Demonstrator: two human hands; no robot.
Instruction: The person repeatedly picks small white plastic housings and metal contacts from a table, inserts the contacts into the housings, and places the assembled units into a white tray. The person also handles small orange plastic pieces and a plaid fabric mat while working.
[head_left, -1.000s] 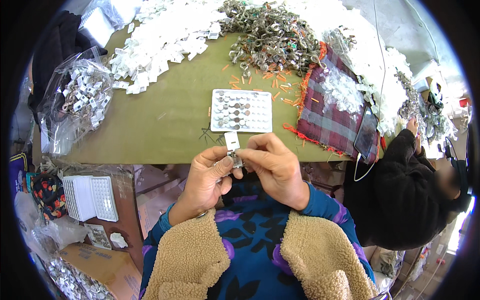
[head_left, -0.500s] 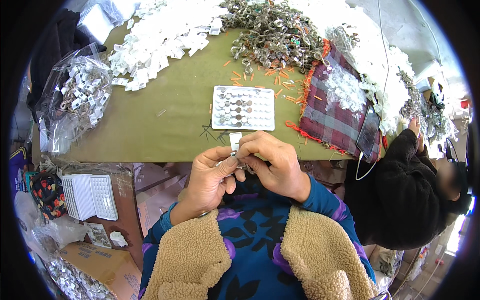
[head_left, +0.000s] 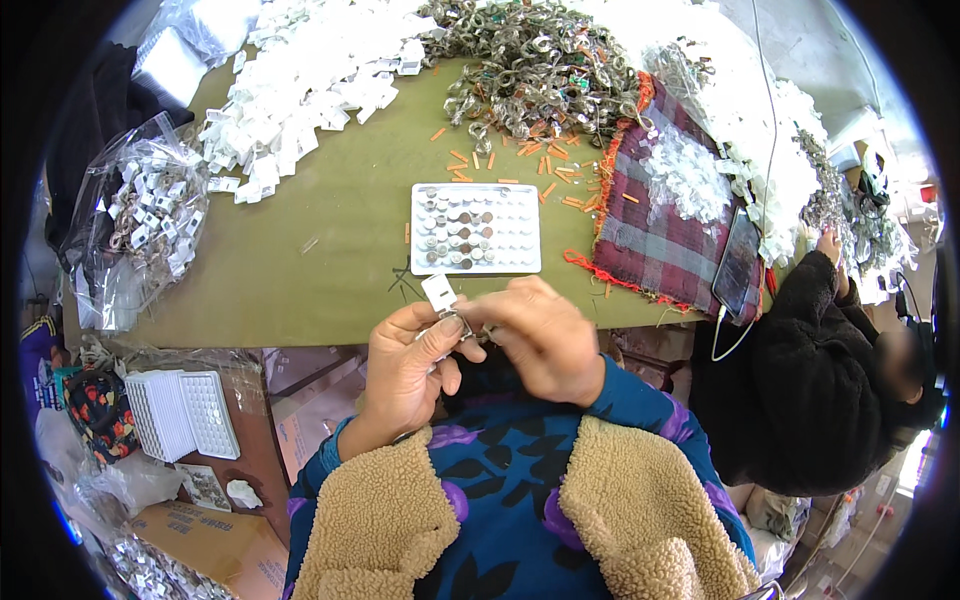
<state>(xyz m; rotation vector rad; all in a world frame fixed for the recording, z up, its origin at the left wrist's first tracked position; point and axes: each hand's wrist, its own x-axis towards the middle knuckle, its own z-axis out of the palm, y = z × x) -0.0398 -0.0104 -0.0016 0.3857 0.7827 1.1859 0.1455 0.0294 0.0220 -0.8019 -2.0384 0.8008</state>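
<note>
In front of me, my left hand (head_left: 412, 365) pinches a small silvery metal piece with thumb and fingers. A white tag (head_left: 439, 292) stands up from that piece, beyond the fingertips. My right hand (head_left: 545, 338) is close by on the right, smeared by motion, so I cannot make out whether anything is in its fingers. Just past the hands lies a white tray (head_left: 521, 228) with rows of round hollows. Several hollows, mostly in its left and middle part, hold small round silvery and dark discs.
Beyond the tray are a pile of silvery looped pieces (head_left: 540, 75), heaped white tags (head_left: 270, 130) and scattered orange strips (head_left: 458, 157). On the right, a plaid cloth (head_left: 640, 220) carries clear bits and a phone (head_left: 738, 262). A person in black (head_left: 800, 390) sits right; a filled plastic bag (head_left: 150, 215) stands left.
My right hand has moved slightly right and down, away from the left fingers. The white tag has tilted left and shifted left with my left hand. The whole view has shifted a little.
</note>
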